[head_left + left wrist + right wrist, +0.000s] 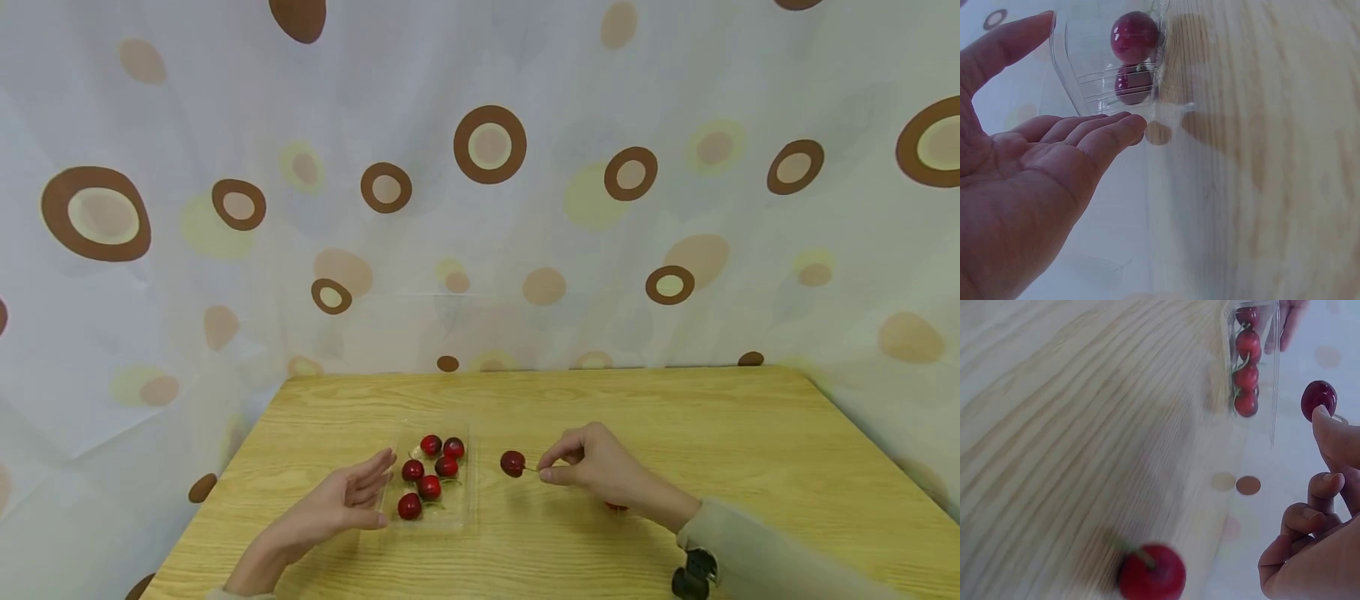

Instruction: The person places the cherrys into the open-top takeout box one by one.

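Note:
A dark red cherry (513, 463) hangs in the air just right of the clear plastic box (472, 500), its stem pinched between thumb and finger of my right hand (600, 467). The same cherry (1319, 400) shows beyond the thumb in the right wrist view. Inside the box lie several red cherries (429, 487). My left hand (330, 506) is at the box's left side, fingers extended and thumb apart, holding nothing; in the left wrist view the fingers (1110, 134) are close to the box wall (1069, 69). Whether they touch it I cannot tell.
Another cherry (617, 507) lies on the wooden table (675, 400), mostly hidden under my right wrist; the right wrist view shows this loose cherry (1152, 572) whole, with its stem. A patterned curtain (555, 242) hangs behind the table and along its sides.

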The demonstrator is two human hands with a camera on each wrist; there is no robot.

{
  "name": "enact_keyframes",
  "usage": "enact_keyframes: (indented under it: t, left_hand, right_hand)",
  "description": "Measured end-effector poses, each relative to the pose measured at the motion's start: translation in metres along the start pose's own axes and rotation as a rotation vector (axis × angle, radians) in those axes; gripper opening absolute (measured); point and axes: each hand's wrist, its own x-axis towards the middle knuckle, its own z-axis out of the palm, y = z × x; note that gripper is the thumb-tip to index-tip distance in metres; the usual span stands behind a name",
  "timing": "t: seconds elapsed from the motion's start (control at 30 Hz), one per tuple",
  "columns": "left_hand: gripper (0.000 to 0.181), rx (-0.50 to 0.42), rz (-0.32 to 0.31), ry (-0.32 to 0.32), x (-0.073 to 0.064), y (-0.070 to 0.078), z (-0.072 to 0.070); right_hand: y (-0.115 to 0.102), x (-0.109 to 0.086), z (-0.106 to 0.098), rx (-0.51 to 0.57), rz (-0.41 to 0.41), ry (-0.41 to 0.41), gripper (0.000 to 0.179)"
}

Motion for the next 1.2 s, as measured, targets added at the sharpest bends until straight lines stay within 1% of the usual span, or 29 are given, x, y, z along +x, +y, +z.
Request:
enact_keyframes:
  t: [0.17, 0.23, 0.4, 0.53, 0.6, 0.83, 0.97, 1.2]
  left_hand:
    - [0.09, 0.007, 0.002, 0.0, 0.001, 0.002, 0.001]
    - [0.09, 0.005, 0.003, -0.001, 0.001, 0.001, 0.002]
    - [0.09, 0.004, 0.006, -0.005, 0.0, 0.0, 0.003]
    - [0.09, 0.01, 0.011, -0.009, 0.001, 0.0, 0.002]
    - [0.09, 0.012, 0.013, -0.009, 0.001, 0.0, 0.002]
    - [0.09, -0.002, 0.007, -0.009, 0.001, 0.0, 0.002]
    - [0.09, -0.009, 0.004, -0.009, 0.001, -0.001, 0.003]
    - [0.09, 0.001, 0.01, -0.007, 0.002, -0.002, 0.002]
  right_hand:
    - [-0.007, 0.017, 0.022, 0.019, -0.012, -0.001, 0.012]
    - [-0.009, 0.024, 0.031, 0.039, -0.024, -0.004, 0.012]
    - [-0.014, 0.039, 0.053, 0.044, -0.045, 0.001, 0.007]
    - [-0.018, 0.051, 0.068, 0.038, -0.04, 0.009, 0.005]
    - [-0.02, 0.056, 0.073, 0.04, -0.022, 0.014, 0.005]
    - [-0.019, 0.07, 0.088, 0.038, 0.017, 0.035, 0.005]
    - [-0.021, 0.075, 0.094, 0.045, 0.037, 0.036, 0.004]
    - [-0.022, 0.08, 0.099, 0.025, 0.041, 0.049, 0.004]
